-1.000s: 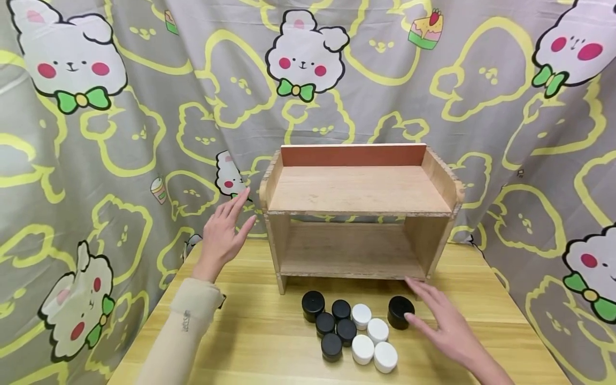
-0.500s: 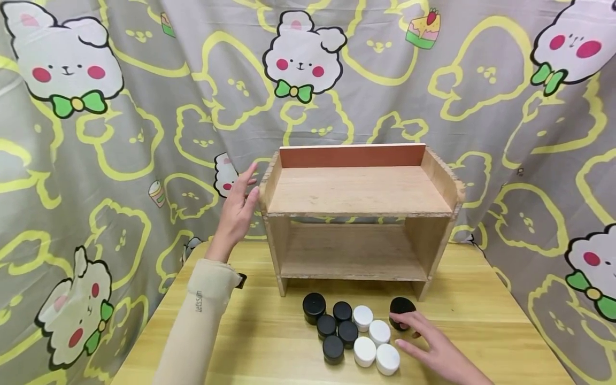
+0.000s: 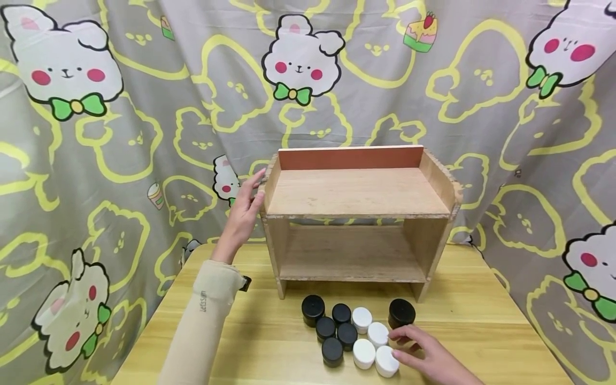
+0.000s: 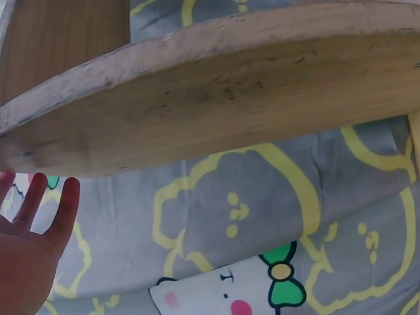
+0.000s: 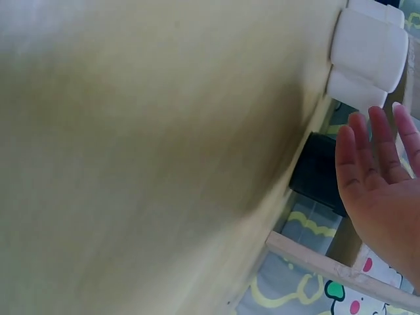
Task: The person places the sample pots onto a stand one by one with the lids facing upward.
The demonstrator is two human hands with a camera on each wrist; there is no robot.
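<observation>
A two-tier wooden shelf (image 3: 356, 192) with a reddish back strip stands on the table. Beside its upper left side panel is my left hand (image 3: 240, 216), fingers extended; in the left wrist view its fingertips (image 4: 69, 190) lie close to the panel's edge, and whether they touch is unclear. My right hand (image 3: 428, 353) has loosely bent fingers at the right of the white-lidded jars (image 3: 364, 354), nearest the front right jar (image 3: 386, 361). Just behind that hand sits a large black jar (image 3: 401, 312). In the right wrist view, the hand (image 5: 384, 177) partly covers a black jar (image 5: 318, 170).
Several small black jars (image 3: 332, 352) cluster left of the white ones, with another large black jar (image 3: 313, 309) at their back left. All stand on the wood-grain table (image 3: 260, 342) before the shelf. A patterned curtain (image 3: 385, 107) hangs behind and at both sides.
My left hand has moved right and up to the shelf's left side. The right hand has come from beside the large black jar down and left to the white jars.
</observation>
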